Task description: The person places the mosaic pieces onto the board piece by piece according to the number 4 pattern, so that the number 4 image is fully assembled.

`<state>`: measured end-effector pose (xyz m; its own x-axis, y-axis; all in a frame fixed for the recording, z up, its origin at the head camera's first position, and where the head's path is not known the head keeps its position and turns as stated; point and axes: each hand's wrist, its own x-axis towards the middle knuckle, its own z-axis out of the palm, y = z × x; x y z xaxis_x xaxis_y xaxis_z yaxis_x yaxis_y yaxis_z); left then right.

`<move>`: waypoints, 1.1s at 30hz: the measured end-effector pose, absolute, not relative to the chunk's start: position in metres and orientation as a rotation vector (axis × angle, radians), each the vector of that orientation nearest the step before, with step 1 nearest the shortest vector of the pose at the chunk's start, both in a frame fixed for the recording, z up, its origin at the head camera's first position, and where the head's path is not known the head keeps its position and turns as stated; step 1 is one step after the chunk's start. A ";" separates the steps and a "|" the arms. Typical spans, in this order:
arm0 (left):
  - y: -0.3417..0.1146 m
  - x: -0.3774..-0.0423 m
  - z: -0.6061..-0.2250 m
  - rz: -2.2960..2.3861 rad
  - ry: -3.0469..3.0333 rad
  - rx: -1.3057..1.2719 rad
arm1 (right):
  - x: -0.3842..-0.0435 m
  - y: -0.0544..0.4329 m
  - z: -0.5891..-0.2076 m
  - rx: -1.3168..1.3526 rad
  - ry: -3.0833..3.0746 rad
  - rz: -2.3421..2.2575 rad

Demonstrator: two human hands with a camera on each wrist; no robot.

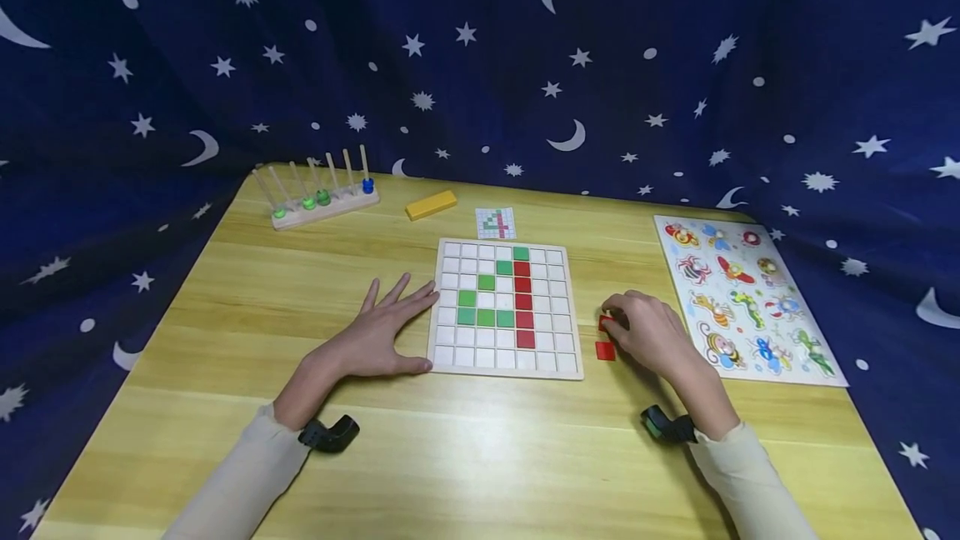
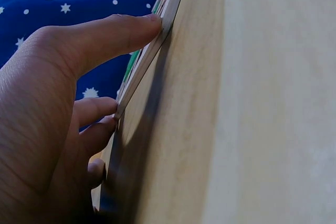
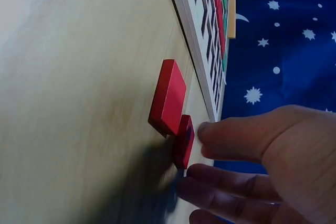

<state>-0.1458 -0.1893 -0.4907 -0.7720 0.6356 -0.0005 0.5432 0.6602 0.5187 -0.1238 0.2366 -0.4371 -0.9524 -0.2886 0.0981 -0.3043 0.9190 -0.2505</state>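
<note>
My left hand (image 1: 375, 336) lies spread at the left side of a white grid board (image 1: 465, 363), thumb tip and fingertips at its edge. In the left wrist view the thumb (image 2: 121, 32) meets the board's side. Red tiles stand in a column on the board, with several green tiles (image 1: 486, 282) to their left. My right hand (image 1: 648, 330) is right of the board, thumb and fingers parted beside a red tile (image 3: 183, 142) on the table. A second red tile (image 1: 605, 351) lies close to it, nearer to me.
Behind the board lies a small pattern card (image 1: 496, 223), with a yellow block (image 1: 431, 205) to its left. A wooden peg stand (image 1: 326, 208) with green and blue beads is at the back left. On the right lies an insect picture board (image 1: 750, 298). A starry curtain (image 1: 480, 65) hangs behind the table.
</note>
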 end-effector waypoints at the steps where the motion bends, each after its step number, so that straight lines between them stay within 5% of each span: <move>1: -0.189 -0.146 -0.490 0.754 2.695 0.970 | -0.124 0.237 -0.437 0.470 -3.016 0.421; 15: -0.190 -0.146 -0.488 0.763 2.689 0.957 | -0.126 0.230 -0.440 0.537 -3.003 0.438; 33: -0.189 -0.145 -0.488 0.763 2.688 0.950 | -0.096 0.160 -0.445 0.844 -2.873 0.528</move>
<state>-0.1451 -0.1888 -0.4877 -0.7766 0.6300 -0.0076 0.5321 0.6623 0.5275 -0.0958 0.1602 -0.4448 -0.8411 -0.5058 0.1915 -0.5409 0.7861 -0.2993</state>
